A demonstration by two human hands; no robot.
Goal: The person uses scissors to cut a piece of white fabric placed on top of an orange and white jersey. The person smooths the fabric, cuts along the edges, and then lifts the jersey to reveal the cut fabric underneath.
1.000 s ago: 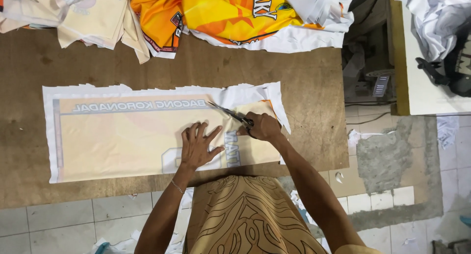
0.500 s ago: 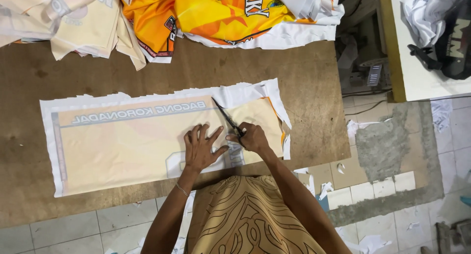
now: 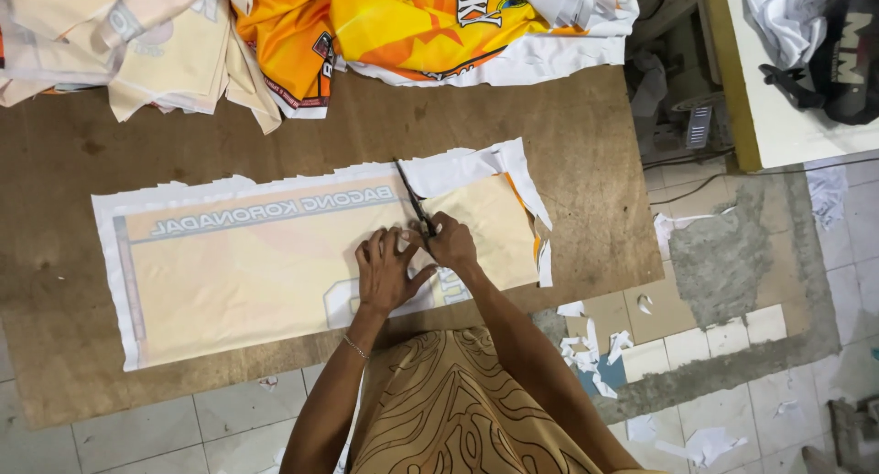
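Fingers of the right hand (image 3: 450, 245) are wrapped around the handles of the scissors (image 3: 414, 200), whose blades point toward the desk's far edge. Left hand (image 3: 385, 272) is laid flat, fingers spread, on the cream printed cloth (image 3: 256, 263), which lies along the near edge of the desk (image 3: 568, 163).

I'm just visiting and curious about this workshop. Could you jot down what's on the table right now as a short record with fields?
Surface: brown wooden table
Main piece: cream printed fabric panel with a white border, lying flat
Right hand: grips scissors, blades pointing away across the panel
Left hand: pressed flat on the panel beside the scissors
Far edge: orange and yellow garment, cream fabric pile
Floor: white scraps on tiles
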